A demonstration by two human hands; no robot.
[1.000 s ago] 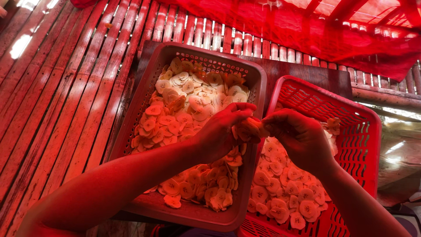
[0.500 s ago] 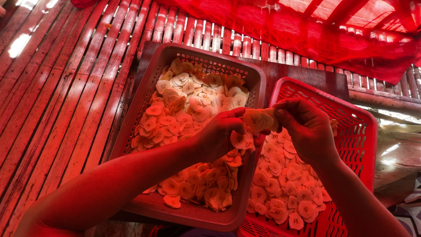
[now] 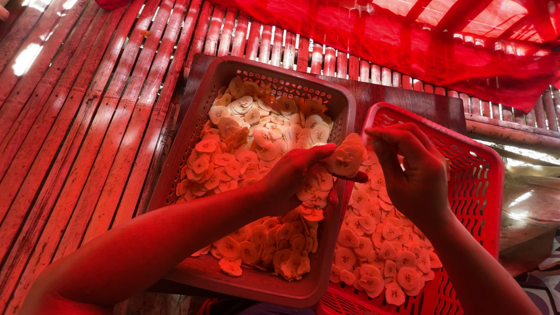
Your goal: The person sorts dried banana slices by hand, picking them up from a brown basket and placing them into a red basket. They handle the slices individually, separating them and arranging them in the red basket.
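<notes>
My left forearm reaches in from the lower left, and my left hand (image 3: 294,175) is curled with its fingertips pinched shut. My right hand (image 3: 411,169) comes from the lower right, wrist bent, fingers curled down towards the left fingertips.

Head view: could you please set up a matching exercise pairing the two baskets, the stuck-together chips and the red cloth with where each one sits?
1. left basket
2. right basket
3. clump of chips
4. red cloth

a. held up in the left hand, right hand beside it
b. draped across the top
c. under the left forearm, heaped full
d. under the right hand, chips along its near side

Pairs: 1-c, 2-d, 3-a, 4-b
</notes>
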